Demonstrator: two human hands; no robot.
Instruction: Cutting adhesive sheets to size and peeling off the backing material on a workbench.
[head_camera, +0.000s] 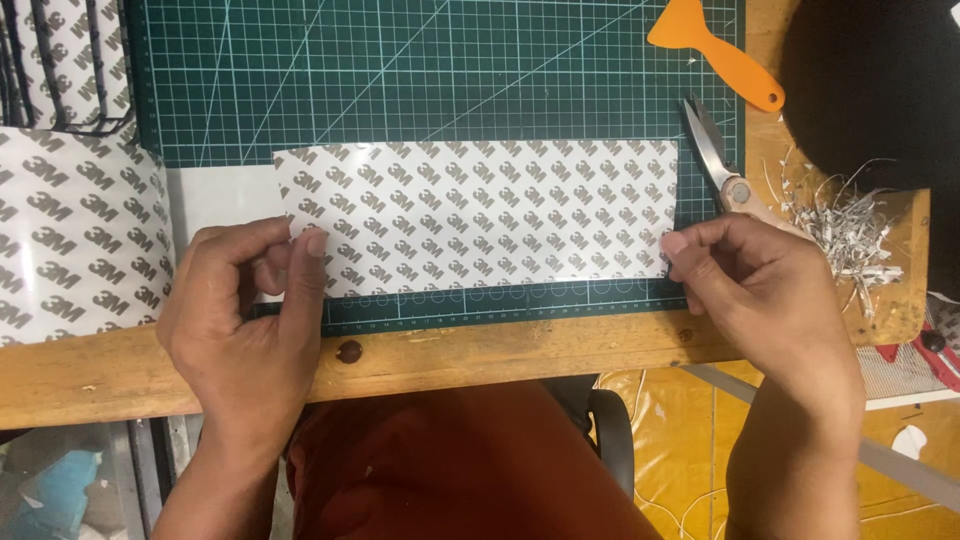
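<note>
A white rectangular sheet with a repeating grey printed pattern (480, 215) lies flat on a green cutting mat (420, 70). My left hand (250, 320) pinches the sheet's left edge between thumb and forefinger. My right hand (765, 290) pinches the sheet's right lower corner. Scissors (715, 155) lie just beyond my right hand, their handle partly hidden by it.
An orange plastic scraper (715, 50) rests at the mat's far right corner. A heap of thin paper trimmings (850, 230) lies right of the scissors. More patterned sheet material (75, 235) sits at the left. The wooden table edge (480, 355) runs in front.
</note>
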